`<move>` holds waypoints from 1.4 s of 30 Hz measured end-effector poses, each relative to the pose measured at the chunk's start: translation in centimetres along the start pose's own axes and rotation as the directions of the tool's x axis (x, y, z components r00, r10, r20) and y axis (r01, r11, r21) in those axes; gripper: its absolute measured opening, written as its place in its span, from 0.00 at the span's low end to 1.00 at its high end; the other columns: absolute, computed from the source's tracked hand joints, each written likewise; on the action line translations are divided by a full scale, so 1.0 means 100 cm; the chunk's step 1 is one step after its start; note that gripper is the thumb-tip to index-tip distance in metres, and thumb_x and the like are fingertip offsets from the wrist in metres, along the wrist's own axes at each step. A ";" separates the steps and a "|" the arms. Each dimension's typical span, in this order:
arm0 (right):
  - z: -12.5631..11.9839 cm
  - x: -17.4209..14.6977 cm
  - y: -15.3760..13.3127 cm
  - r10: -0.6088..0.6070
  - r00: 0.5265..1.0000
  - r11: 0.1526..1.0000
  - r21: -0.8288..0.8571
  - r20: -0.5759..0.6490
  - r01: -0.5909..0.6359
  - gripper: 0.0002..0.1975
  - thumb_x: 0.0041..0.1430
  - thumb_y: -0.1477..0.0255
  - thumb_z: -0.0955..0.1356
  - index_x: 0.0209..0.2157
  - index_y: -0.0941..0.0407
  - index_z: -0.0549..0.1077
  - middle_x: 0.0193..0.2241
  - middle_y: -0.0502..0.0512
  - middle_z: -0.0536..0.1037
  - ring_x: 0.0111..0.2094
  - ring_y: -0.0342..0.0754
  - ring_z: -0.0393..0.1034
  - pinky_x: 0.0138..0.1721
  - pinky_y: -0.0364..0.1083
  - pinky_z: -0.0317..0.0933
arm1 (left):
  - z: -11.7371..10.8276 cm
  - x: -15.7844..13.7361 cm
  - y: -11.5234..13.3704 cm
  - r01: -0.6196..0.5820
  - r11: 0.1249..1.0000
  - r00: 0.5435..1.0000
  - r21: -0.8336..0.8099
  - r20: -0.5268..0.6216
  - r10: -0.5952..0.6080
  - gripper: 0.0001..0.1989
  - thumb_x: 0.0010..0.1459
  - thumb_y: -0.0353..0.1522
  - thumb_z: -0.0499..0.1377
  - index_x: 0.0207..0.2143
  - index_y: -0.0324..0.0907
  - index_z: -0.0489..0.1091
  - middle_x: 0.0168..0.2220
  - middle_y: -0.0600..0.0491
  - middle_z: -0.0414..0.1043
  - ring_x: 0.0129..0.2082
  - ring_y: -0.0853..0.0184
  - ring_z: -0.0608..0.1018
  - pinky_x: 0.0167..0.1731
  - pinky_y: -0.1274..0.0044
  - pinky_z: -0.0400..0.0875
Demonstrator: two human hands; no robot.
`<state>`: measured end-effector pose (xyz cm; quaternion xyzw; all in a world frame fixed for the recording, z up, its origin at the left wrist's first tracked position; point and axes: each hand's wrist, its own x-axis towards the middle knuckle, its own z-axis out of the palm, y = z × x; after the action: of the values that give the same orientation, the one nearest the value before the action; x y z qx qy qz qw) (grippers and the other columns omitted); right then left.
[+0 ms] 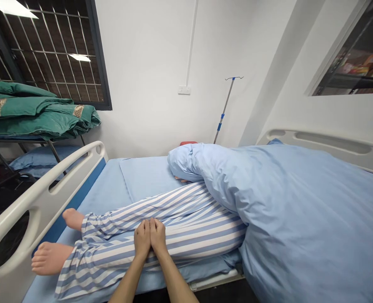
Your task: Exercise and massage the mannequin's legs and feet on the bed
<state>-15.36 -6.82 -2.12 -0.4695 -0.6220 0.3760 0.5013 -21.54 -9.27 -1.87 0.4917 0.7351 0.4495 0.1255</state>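
My left hand (141,237) and my right hand (157,235) are side by side, touching, with their fingers curled in and knuckles up. Both rest over blue-and-white striped trousers (199,235) at the nearer leg of a lying figure. The curled fingertips are hidden, so I cannot tell whether cloth is gripped. Bare feet (52,257) stick out of the trouser ends at the left. A light blue quilt (277,206) is folded back over the upper body, hiding it; a few fingers (181,179) show under its edge.
The bed has a pale footboard (41,202) at left and a headboard (331,143) at right. Behind stands an IV pole (226,111). Folded green quilts (41,113) lie on a rack below a barred window. A wall socket (184,90) is above the bed.
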 end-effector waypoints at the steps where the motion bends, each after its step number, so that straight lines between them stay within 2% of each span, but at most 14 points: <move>1: 0.000 0.000 0.000 0.002 1.000 1.000 -0.004 0.000 -0.002 0.18 0.56 0.65 0.58 0.16 0.56 0.62 0.15 0.49 0.66 0.20 0.42 0.57 0.23 0.41 0.49 | 0.001 0.000 -0.001 -0.011 1.000 1.000 0.010 0.001 0.011 0.17 0.58 0.40 0.42 0.23 0.44 0.61 0.22 0.54 0.67 0.25 0.68 0.70 0.28 0.77 0.59; 6: 0.002 0.002 0.000 0.015 0.999 0.999 -0.030 0.045 -0.014 0.18 0.58 0.65 0.56 0.17 0.56 0.63 0.17 0.51 0.68 0.21 0.43 0.59 0.24 0.41 0.49 | 0.004 0.001 -0.010 -0.012 0.997 1.000 0.077 0.009 0.011 0.16 0.59 0.37 0.42 0.24 0.44 0.63 0.24 0.53 0.69 0.27 0.67 0.72 0.29 0.77 0.60; 9: -0.003 0.004 -0.005 0.016 0.997 0.994 -0.112 0.079 -0.007 0.19 0.58 0.66 0.55 0.17 0.56 0.64 0.17 0.52 0.69 0.22 0.43 0.60 0.24 0.42 0.48 | 0.005 0.001 -0.011 -0.001 0.993 1.000 0.117 0.026 -0.002 0.15 0.59 0.36 0.42 0.25 0.44 0.63 0.25 0.52 0.70 0.29 0.66 0.72 0.30 0.76 0.60; 14: -0.021 0.008 -0.014 -0.080 0.992 0.965 -0.240 0.101 0.102 0.21 0.60 0.65 0.55 0.17 0.56 0.63 0.16 0.50 0.68 0.20 0.42 0.58 0.23 0.42 0.45 | 0.003 -0.001 -0.005 -0.008 0.992 0.998 0.122 0.064 0.000 0.17 0.60 0.36 0.39 0.24 0.44 0.61 0.25 0.52 0.69 0.28 0.67 0.72 0.30 0.77 0.58; 22: -0.027 -0.003 0.009 -0.090 0.994 0.952 -0.289 0.059 0.103 0.22 0.62 0.63 0.54 0.19 0.56 0.65 0.17 0.51 0.69 0.21 0.43 0.61 0.25 0.42 0.44 | 0.002 -0.004 0.000 -0.050 0.980 0.998 0.194 0.059 0.039 0.16 0.60 0.36 0.41 0.24 0.43 0.63 0.25 0.52 0.70 0.28 0.68 0.71 0.30 0.77 0.57; 30: -0.028 -0.002 0.009 -0.105 0.994 0.971 -0.213 0.026 0.108 0.23 0.62 0.62 0.54 0.18 0.55 0.66 0.15 0.51 0.68 0.19 0.43 0.59 0.24 0.43 0.43 | 0.003 -0.005 0.004 -0.065 0.964 0.995 0.257 0.089 0.043 0.16 0.59 0.34 0.42 0.26 0.43 0.65 0.26 0.52 0.71 0.28 0.67 0.72 0.30 0.77 0.59; 33: -0.028 -0.002 0.008 -0.092 0.995 0.976 -0.197 0.030 0.097 0.22 0.61 0.63 0.55 0.18 0.56 0.67 0.16 0.52 0.70 0.20 0.43 0.60 0.24 0.43 0.44 | 0.002 -0.006 0.004 -0.077 0.970 0.993 0.231 0.107 0.053 0.13 0.57 0.34 0.45 0.28 0.44 0.68 0.29 0.50 0.72 0.31 0.67 0.73 0.32 0.77 0.61; 37: -0.029 -0.002 0.004 -0.056 0.998 0.984 -0.169 0.043 0.062 0.21 0.61 0.64 0.55 0.19 0.56 0.66 0.18 0.53 0.71 0.21 0.43 0.61 0.25 0.42 0.47 | 0.001 -0.001 0.009 -0.079 0.991 0.990 0.108 0.124 0.066 0.12 0.55 0.35 0.48 0.28 0.43 0.69 0.32 0.49 0.74 0.36 0.64 0.73 0.35 0.76 0.63; 42: -0.031 0.003 0.003 -0.016 0.999 1.000 -0.019 0.029 0.017 0.22 0.60 0.63 0.55 0.19 0.56 0.67 0.19 0.54 0.72 0.23 0.44 0.63 0.26 0.41 0.51 | 0.010 0.007 0.028 0.066 0.994 0.994 -0.089 0.092 -0.058 0.18 0.57 0.38 0.42 0.21 0.42 0.64 0.24 0.51 0.71 0.27 0.67 0.72 0.30 0.75 0.63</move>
<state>-12.33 -6.50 -1.66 -0.4637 -0.6364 0.3726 0.4910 -19.56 -7.81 0.00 0.4820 0.7221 0.4564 0.1947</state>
